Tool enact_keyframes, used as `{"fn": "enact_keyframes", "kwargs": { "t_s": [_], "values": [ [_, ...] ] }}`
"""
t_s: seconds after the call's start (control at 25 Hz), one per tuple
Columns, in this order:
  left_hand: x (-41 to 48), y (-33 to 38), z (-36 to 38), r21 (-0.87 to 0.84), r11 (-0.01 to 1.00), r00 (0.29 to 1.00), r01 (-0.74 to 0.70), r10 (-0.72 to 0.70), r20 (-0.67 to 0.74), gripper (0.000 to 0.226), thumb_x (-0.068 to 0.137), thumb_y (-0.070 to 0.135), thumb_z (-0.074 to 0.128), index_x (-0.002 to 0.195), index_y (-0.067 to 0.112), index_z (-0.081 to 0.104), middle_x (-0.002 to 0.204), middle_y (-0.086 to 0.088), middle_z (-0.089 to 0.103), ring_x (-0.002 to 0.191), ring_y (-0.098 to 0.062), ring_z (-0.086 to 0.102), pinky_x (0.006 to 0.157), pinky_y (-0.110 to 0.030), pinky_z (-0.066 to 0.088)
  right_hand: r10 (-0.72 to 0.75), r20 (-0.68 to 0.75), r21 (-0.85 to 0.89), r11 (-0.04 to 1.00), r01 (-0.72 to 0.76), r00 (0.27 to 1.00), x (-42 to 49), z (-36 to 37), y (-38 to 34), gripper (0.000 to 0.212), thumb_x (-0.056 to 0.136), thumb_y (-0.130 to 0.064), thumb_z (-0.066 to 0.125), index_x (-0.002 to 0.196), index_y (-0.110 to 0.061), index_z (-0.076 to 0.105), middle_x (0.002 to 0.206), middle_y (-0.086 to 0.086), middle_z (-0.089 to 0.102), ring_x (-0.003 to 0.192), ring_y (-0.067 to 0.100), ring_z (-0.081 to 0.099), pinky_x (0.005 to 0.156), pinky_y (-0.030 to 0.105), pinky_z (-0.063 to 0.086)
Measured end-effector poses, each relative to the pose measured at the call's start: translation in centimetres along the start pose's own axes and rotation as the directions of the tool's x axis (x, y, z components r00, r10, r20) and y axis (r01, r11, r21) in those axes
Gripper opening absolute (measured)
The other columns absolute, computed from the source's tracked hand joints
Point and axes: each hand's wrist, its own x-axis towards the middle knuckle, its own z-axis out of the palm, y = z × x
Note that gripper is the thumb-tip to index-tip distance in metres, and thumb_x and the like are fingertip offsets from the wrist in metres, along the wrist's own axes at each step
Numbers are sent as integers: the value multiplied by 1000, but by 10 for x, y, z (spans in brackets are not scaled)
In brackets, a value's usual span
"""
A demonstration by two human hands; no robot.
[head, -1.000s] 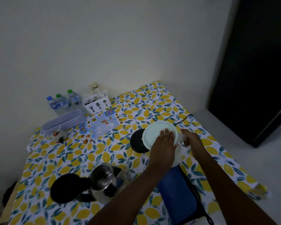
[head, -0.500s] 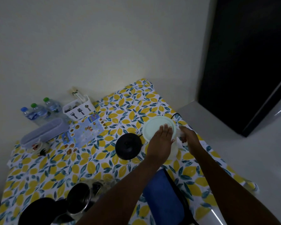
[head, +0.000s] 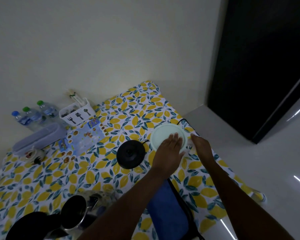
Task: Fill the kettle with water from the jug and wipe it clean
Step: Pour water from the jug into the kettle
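Note:
The jug stands at the table's right side under a pale green round lid (head: 164, 134). My left hand (head: 170, 151) lies flat on that lid, fingers together. My right hand (head: 202, 148) wraps the jug's handle on its right side; the handle itself is mostly hidden. The steel kettle (head: 74, 212) sits open at the near left, its black lid (head: 31, 226) flipped back. The black round kettle base (head: 130, 154) lies just left of the jug. A folded blue cloth (head: 168, 212) lies near me, partly under my left forearm.
The table has a lemon-print cover (head: 125, 108). At the back left stand three water bottles (head: 33, 115), a white cutlery holder (head: 77, 113), a long lidded box (head: 38, 137) and a printed packet (head: 83, 135). A black cord (head: 182, 120) runs behind the jug. White floor lies to the right.
The view has swung up and to the right, so the kettle now sits lower left in frame. Both hands stay on the jug, left on the lid, right at the handle.

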Motion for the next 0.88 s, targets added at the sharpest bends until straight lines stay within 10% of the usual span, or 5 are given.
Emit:
{"fn": "enact_keyframes", "kwargs": {
  "t_s": [0.12,0.36,0.56,0.88],
  "values": [
    [-14,-4,-5,-149,989,998,11,-19,-52,56,100,34,44,147,7,29,157,-12,30,147,-29,23,121,-46,20,-173,-18,-181,969,167,985,-17,-6,-6,18,98,-30,52,102,-21,68,106,1,68,100,16,62,82,10,41],
    [-79,-28,-9,-323,932,956,165,-232,-182,53,99,31,47,147,17,31,158,-3,29,146,-14,13,119,-34,14,-483,91,-472,749,465,871,-73,1,-13,56,91,-23,64,142,-12,44,150,1,39,142,12,28,117,26,19],
    [-149,-48,-17,-353,899,924,259,-337,-180,51,99,32,47,147,20,33,155,7,27,146,-11,12,120,-35,17,-490,335,-581,565,586,805,-125,36,-16,81,88,-42,61,152,-16,17,161,3,16,149,16,6,120,41,8],
    [-269,-90,-49,-360,834,827,419,-514,-227,51,100,37,43,147,23,31,156,9,25,143,-5,9,119,-32,13,-380,576,-471,569,674,723,-213,130,-26,92,82,-66,50,148,-31,-2,160,-7,1,148,13,-4,120,37,1]
  ]
}}
